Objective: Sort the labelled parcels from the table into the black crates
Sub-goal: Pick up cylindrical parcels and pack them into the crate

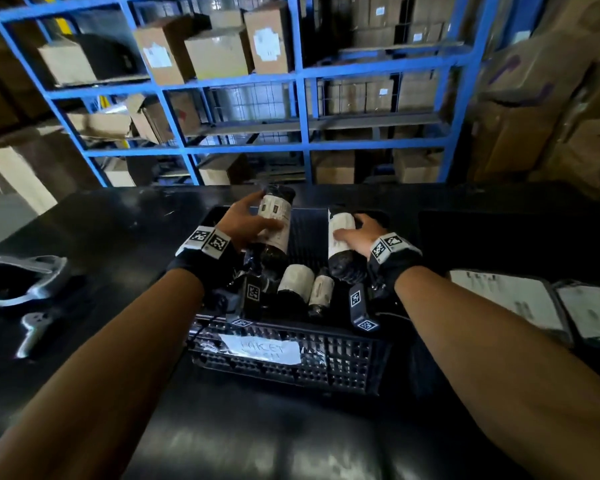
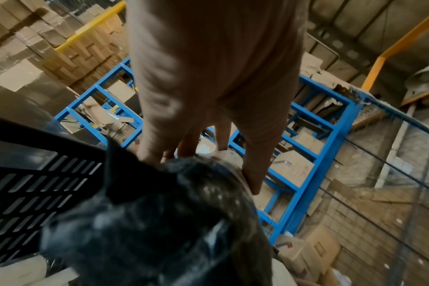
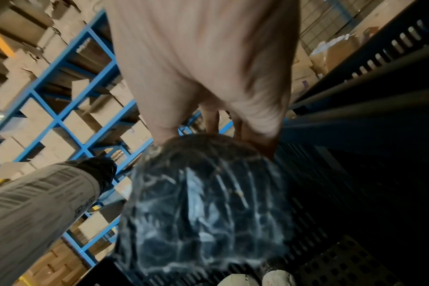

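A black slotted crate [image 1: 284, 362] with a white handwritten label sits on the dark table in front of me. My left hand [image 1: 246, 223] grips a black plastic-wrapped cylindrical parcel [image 1: 278, 216] with a white label, held over the crate's left part. My right hand [image 1: 357, 233] grips a second such parcel [image 1: 343, 244] over the crate's right part. In the left wrist view my fingers [image 2: 252, 174] curl round the black parcel [image 2: 159, 222]. The right wrist view shows its parcel [image 3: 203, 203] under my hand, with the other labelled parcel [image 3: 37, 209] at left. Two smaller labelled parcels [image 1: 295, 282] lie in the crate.
Flat labelled parcels [image 1: 506, 299] lie on the table at right. A crumpled black bag [image 1: 18, 278] lies at left. Blue shelving [image 1: 302, 77] with cardboard boxes stands behind the table. A second dark crate [image 1: 499, 237] sits at the right.
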